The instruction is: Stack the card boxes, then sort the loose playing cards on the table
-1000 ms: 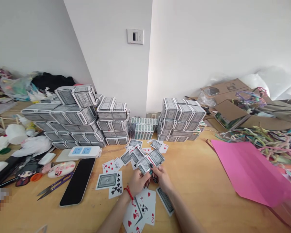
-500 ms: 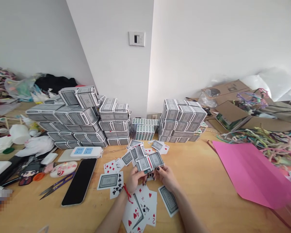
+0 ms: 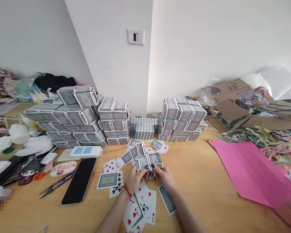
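Observation:
Both hands grip one piece of joined playing cards [image 3: 155, 158], their patterned grey backs turned up, low over the middle of the table. My left hand [image 3: 135, 178] closes on its left side, thumb on top. From the right, my right hand [image 3: 166, 177] pinches the near edge, thumb on top and fingers underneath. Below the hands lies a spread of loose playing cards [image 3: 149, 204], some face up. A face-down card [image 3: 167, 200] rests beside my right forearm. More loose cards [image 3: 107, 180] lie left of my left hand. The undersides of the held cards are hidden.
Stacked blocks of folded cards [image 3: 72, 113] stand at the back left, with another stack [image 3: 181, 119] at the back right. Between them are card boxes [image 3: 144, 131]. A phone [image 3: 79, 181], scissors [image 3: 55, 185] and a power strip [image 3: 87, 151] lie left. Pink paper [image 3: 252, 171] lies right.
Both thumbs have shifted inward onto the top of the held cards, closer to each other. The held piece stays in nearly the same place.

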